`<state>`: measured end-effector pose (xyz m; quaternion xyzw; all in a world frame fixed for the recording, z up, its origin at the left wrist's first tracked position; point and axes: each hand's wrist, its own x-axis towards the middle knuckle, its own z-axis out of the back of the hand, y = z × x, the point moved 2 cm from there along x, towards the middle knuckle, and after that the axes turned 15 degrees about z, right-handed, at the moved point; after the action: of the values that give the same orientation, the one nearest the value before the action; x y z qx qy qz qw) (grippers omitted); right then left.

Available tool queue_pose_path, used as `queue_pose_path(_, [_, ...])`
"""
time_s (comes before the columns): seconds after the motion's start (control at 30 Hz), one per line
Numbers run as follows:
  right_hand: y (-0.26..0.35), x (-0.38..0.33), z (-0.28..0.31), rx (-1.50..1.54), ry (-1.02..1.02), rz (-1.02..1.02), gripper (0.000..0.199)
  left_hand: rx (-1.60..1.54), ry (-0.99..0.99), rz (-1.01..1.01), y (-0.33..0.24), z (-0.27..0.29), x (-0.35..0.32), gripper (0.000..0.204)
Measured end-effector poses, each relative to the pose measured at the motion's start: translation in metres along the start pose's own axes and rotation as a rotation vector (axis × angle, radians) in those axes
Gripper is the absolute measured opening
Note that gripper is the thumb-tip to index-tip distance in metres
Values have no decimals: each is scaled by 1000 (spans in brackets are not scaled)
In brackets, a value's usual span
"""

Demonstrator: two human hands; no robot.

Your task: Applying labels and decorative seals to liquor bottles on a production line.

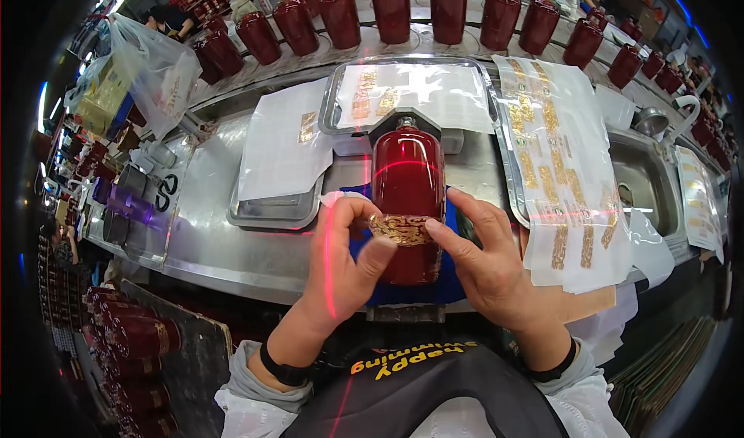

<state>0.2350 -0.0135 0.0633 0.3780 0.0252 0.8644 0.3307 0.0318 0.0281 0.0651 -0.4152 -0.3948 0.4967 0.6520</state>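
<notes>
A dark red glass bottle (407, 167) lies in front of me, its neck pointing away into a dark angular holder (425, 117). Across its lower part runs a gold patterned decal strip (404, 230). My left hand (337, 256) has the strip's left end between thumb and curled fingers. On the strip's right end presses the thumb of my right hand (500, 264), with its fingers along the bottle's right side. A blue cloth or pad (456, 277) shows beneath the bottle. Red laser lines cross the bottle and my left hand.
Sheets of gold decals (570, 209) lie on the right, beside a sink (659, 186). A tray (283, 218) with white backing paper (279, 147) is at left, another sheet-covered tray (339, 74) behind the holder. Red bottles (391, 12) line the curved conveyor. Black-handled scissors (165, 194) lie far left.
</notes>
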Motion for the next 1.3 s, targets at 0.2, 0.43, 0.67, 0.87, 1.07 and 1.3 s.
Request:
queue_pose_path(0.2, [6, 5, -4, 39, 30, 19, 57, 205, -61, 27, 5, -1, 0, 28])
queue_pose_path(0.43, [7, 7, -6, -1, 86, 6, 53, -80, 0, 158, 13, 1, 1, 23])
queue_pose_path(0.67, [6, 6, -6, 22, 69, 2, 52, 31, -28, 64, 15, 2, 3, 23])
queue_pose_path(0.87, [6, 6, -6, 15, 61, -4, 55, 9, -17, 64, 18, 2, 3, 23])
queue_pose_path(1.07, [6, 6, -6, 11, 56, 5, 55, -10, -33, 16, 23, 2, 3, 23])
queue_pose_path(1.3, [5, 6, -6, 5, 53, 17, 55, -89, -129, 76, 24, 2, 0, 16])
